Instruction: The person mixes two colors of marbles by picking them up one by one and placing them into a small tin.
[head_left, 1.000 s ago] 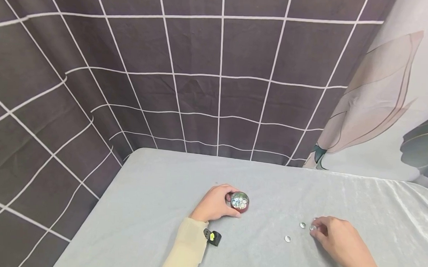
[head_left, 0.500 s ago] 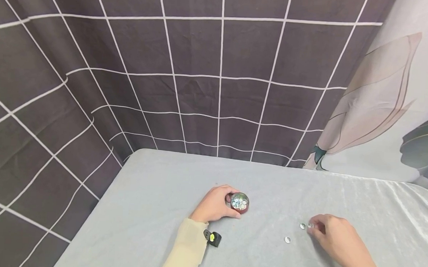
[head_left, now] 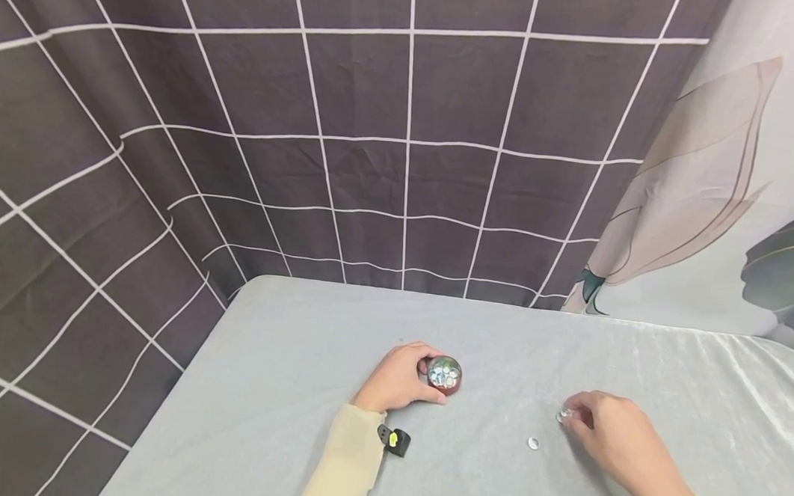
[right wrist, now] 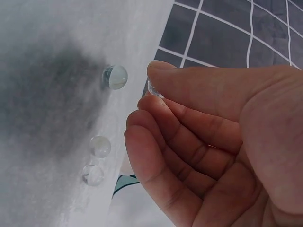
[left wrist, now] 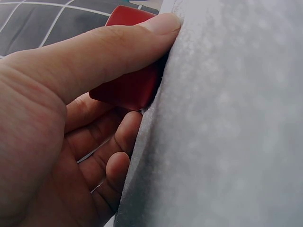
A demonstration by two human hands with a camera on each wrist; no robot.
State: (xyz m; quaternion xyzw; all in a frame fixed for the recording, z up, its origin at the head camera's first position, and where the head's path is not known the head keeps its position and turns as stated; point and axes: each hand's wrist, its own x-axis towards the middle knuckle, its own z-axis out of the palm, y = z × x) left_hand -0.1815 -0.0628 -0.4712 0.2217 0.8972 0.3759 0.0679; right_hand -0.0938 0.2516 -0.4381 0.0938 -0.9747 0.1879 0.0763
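Note:
My left hand (head_left: pixel 397 379) grips a small round red bowl (left wrist: pixel 125 87) on the cloth, thumb on one side and fingers curled round the other. Several clear glass marbles lie inside it in the head view. Off to the right, my right hand (head_left: pixel 616 435) pinches a clear glass marble (right wrist: pixel 153 88) between thumb and forefinger, just above the cloth. The other fingers curl in beneath. In the right wrist view, a loose marble (right wrist: pixel 116 77) lies close to the thumb tip, and two more marbles (right wrist: pixel 100 147) sit lower down. Another view of a loose marble (head_left: pixel 533 443) is left of my right hand.
A pale grey velvety cloth (head_left: pixel 282 392) covers the table. Behind it hangs a dark curtain (head_left: pixel 360 179) with white grid lines, and a leaf-patterned light curtain (head_left: pixel 693 248) hangs at the right. A black wrist strap (head_left: pixel 396 443) sits at my left sleeve.
My right hand has moved a little left with the pinched marble, now overlapping the nearer loose marble. The left hand and bowl have stayed put.

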